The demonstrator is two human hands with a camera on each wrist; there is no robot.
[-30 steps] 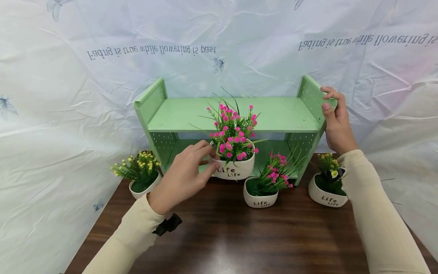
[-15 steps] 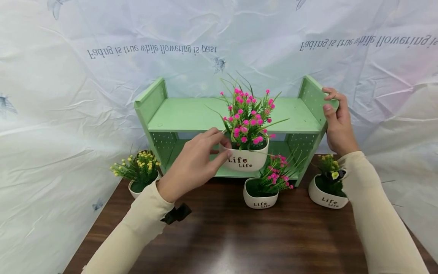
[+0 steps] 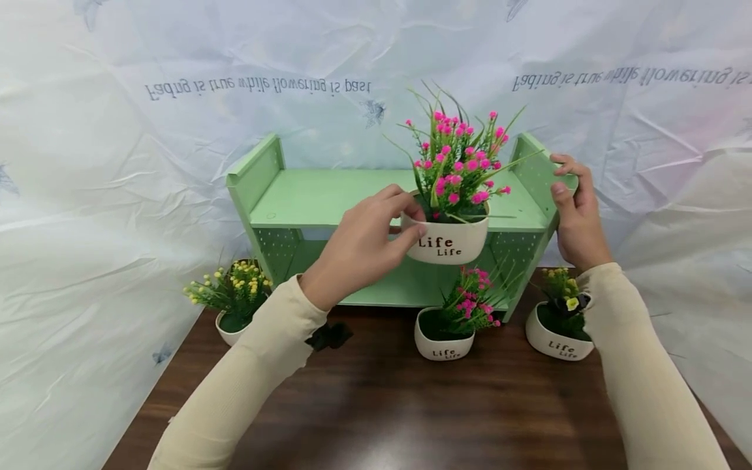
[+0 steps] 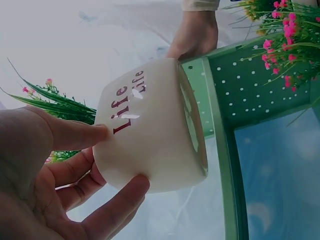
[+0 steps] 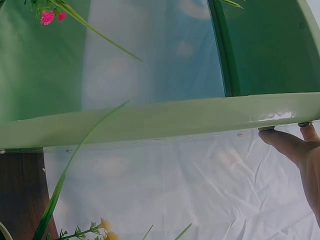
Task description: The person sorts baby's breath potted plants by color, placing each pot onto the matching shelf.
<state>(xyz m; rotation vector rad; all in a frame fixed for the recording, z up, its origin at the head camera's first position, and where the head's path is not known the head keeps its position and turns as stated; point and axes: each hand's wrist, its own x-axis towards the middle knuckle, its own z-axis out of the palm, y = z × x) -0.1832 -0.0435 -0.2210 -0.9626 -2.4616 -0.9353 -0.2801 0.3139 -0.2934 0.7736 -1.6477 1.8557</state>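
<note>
My left hand (image 3: 373, 241) grips the left rim of a white flowerpot (image 3: 455, 243) marked "Life", with its thumb on the front and fingers at the rim and side. Pink artificial flowers and long grass blades rise from the pot. It hangs in the air, overlapping the front edge of the upper board of a green two-tier shelf (image 3: 329, 196). In the left wrist view the pot's white side (image 4: 150, 130) and underside show. My right hand (image 3: 578, 219) holds the top of the shelf's right side panel (image 3: 531, 179), its fingertips on the panel's edge.
On the brown wooden table (image 3: 376, 391), a second pink-flowered pot (image 3: 444, 336) stands before the shelf. A yellow-flowered pot (image 3: 232, 326) is left of it, and another yellow-flowered pot (image 3: 558, 333) sits right, partly behind the right sleeve. A printed white cloth (image 3: 329, 39) hangs behind.
My left hand has carried the pink-flowered pot up and to the right, from in front of the lower tier to the upper board's edge. My right hand keeps its place on the shelf.
</note>
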